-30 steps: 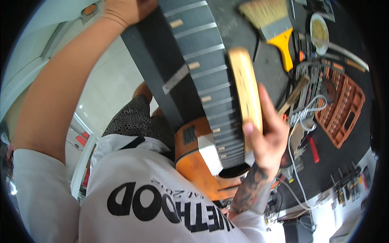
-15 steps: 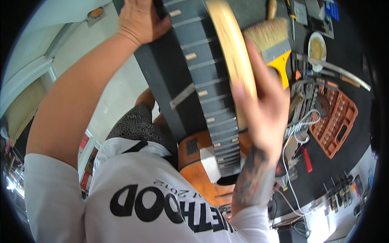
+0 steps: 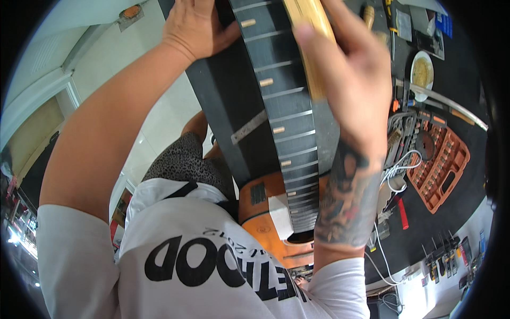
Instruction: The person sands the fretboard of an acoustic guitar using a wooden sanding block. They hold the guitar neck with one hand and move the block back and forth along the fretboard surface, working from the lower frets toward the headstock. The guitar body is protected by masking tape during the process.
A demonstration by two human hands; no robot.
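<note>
A guitar lies with its dark fretboard (image 3: pixel 289 114) running from the top middle down to its orange-brown body (image 3: pixel 258 215). Metal frets and pale inlays cross the board. My right hand (image 3: pixel 361 80), blurred, is closed around a long pale wooden block (image 3: pixel 314 18) that lies along the fretboard's right side; the block's far end is out of view. My left hand (image 3: pixel 194 29) lies beside the neck on a black surface, thumb spread toward the fretboard and fingertips cut off by the top edge. A white block (image 3: pixel 280 217) sits against the board's lower end, near the soundhole.
To the right, the black bench (image 3: pixel 419 223) holds an orange socket-set case (image 3: pixel 440 170), a white dish (image 3: pixel 422 74), a red-handled tool (image 3: pixel 404 213) and a white cable (image 3: pixel 378 239). Several tools hang on a rack (image 3: pixel 449 258) at lower right.
My right hand and the wooden block have moved up along the fretboard, away from the guitar's body. My left hand keeps its place beside the neck, while the whole view has shifted slightly.
</note>
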